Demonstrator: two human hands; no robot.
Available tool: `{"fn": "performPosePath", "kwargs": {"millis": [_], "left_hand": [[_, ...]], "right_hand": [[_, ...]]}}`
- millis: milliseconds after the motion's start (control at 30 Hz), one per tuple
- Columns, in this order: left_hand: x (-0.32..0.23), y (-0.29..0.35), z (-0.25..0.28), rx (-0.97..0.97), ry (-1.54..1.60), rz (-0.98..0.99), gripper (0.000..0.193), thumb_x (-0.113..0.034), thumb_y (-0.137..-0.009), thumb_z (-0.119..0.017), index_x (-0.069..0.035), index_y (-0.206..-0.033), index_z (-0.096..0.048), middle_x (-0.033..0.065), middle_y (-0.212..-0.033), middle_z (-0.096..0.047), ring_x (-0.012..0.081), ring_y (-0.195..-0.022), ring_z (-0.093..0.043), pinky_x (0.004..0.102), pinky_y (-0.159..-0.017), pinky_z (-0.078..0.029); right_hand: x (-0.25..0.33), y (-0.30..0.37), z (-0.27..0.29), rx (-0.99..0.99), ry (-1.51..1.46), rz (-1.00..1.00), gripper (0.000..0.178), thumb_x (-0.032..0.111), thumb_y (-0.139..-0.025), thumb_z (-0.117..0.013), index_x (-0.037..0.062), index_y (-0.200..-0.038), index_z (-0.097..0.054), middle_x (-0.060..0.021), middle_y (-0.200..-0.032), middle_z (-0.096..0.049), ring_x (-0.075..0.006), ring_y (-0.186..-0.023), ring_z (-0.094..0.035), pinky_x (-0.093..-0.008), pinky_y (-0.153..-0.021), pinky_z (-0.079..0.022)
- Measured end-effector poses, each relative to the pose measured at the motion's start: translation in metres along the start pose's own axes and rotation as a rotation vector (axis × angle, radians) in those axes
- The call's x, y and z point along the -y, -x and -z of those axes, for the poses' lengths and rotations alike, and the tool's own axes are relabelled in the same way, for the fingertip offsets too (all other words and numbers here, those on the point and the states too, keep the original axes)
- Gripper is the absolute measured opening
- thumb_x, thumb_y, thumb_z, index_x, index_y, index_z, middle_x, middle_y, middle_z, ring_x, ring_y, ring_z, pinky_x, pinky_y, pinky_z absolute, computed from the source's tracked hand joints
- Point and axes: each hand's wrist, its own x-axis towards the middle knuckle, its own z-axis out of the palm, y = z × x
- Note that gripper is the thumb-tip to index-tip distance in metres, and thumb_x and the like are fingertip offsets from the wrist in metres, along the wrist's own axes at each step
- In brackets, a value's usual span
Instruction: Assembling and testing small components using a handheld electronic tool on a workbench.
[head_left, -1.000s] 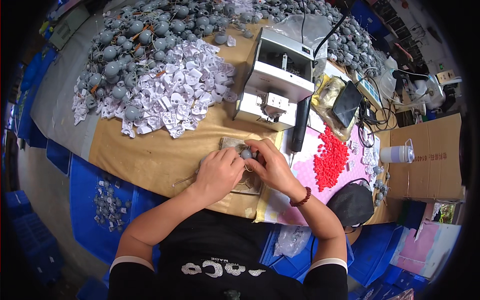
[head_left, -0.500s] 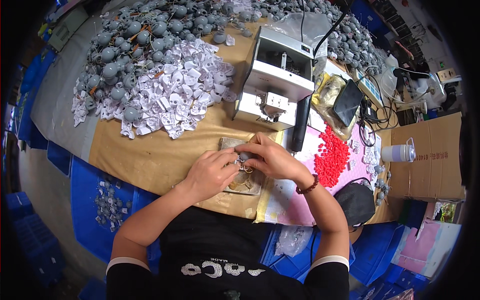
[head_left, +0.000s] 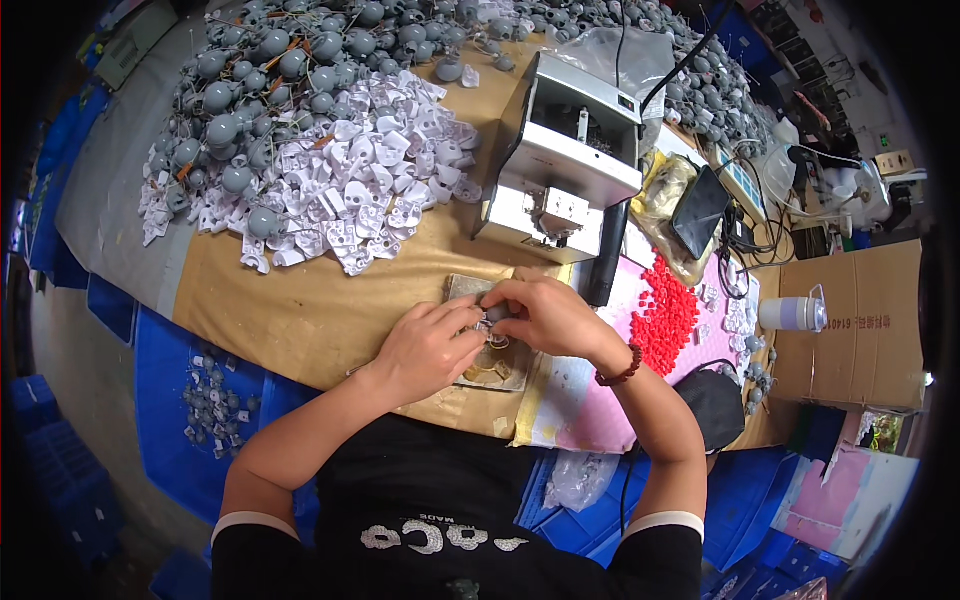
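Narrowly, right fingers (head_left: pixel 512 290) pinch a grey ball (head_left: pixel 497 312); left fingers (head_left: pixel 450 324) curl.

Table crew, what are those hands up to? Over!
Right hand pinching grey ball, mostly hidden. Left hand beside it, grip unclear. Flat plate underneath. White machine beyond, apart from both hands.

A small, smooth, rounded grey piece (head_left: pixel 497 312) is pinched in the fingers of the right hand (head_left: pixel 548 315), with the fingertips of the left hand (head_left: pixel 425 350) close against its left side. The fingers cover much of it, so its full shape and exact tilt cannot be told. Just below it shows a thin pale loop (head_left: pixel 497 341). Beneath lies a squarish, worn metal plate (head_left: pixel 463 287), flat on the bench (head_left: pixel 330 320), its near part stained yellowish-brown.
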Motion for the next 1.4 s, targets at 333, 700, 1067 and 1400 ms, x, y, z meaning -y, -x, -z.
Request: {"fn": "performPosePath", "kwargs": {"millis": [333,700,1067,1400], "left_hand": [[-0.017,-0.022,-0.007,0.001,-0.044,0.168,0.038,-0.009,-0.081,-0.075,-0.007,-0.117,-0.065,0.0076,-0.112,-0.064,0.0288,-0.102,-0.061,0.0416,-0.086,-0.053],[-0.018,-0.026,0.002,0.054,-0.031,0.113,0.043,-0.013,-0.079,-0.080,-0.006,-0.118,-0.065,0.0080,-0.112,-0.065,0.0285,-0.104,-0.060,0.0405,-0.086,-0.053],[-0.012,-0.023,-0.006,0.057,-0.062,0.150,0.034,-0.007,-0.079,-0.074,-0.005,-0.111,-0.064,0.0100,-0.103,-0.064,0.0308,-0.099,-0.060,0.0421,-0.084,-0.054],[-0.016,-0.027,-0.013,-0.053,-0.083,0.134,0.029,-0.011,-0.077,-0.073,-0.007,-0.104,-0.065,0.0082,-0.096,-0.065,0.0282,-0.097,-0.062,0.0407,-0.079,-0.056]], "right_hand": [[0.005,0.023,-0.008,-0.255,-0.095,0.080,0.042,0.007,-0.088,-0.077,0.0061,-0.127,-0.064,-0.0139,-0.102,-0.067,-0.0259,-0.086,-0.071,-0.0357,-0.069,-0.057],[-0.125,0.010,0.020,-0.933,0.035,-0.484,0.070,0.027,-0.089,-0.080,-0.0030,-0.145,-0.049,-0.0224,-0.100,-0.075,-0.0307,-0.086,-0.075,-0.0389,-0.078,-0.057],[0.021,0.035,0.079,-1.044,-1.032,0.382,0.056,0.005,-0.094,-0.067,0.0039,-0.145,-0.042,-0.0067,-0.094,-0.058,-0.0187,-0.081,-0.059,-0.0437,-0.082,-0.052],[0.048,-0.030,0.097,-1.105,-0.730,0.441,0.053,-0.011,-0.086,-0.073,-0.0034,-0.134,-0.051,-0.0051,-0.085,-0.067,-0.0144,-0.072,-0.067,-0.0285,-0.070,-0.057]]}}
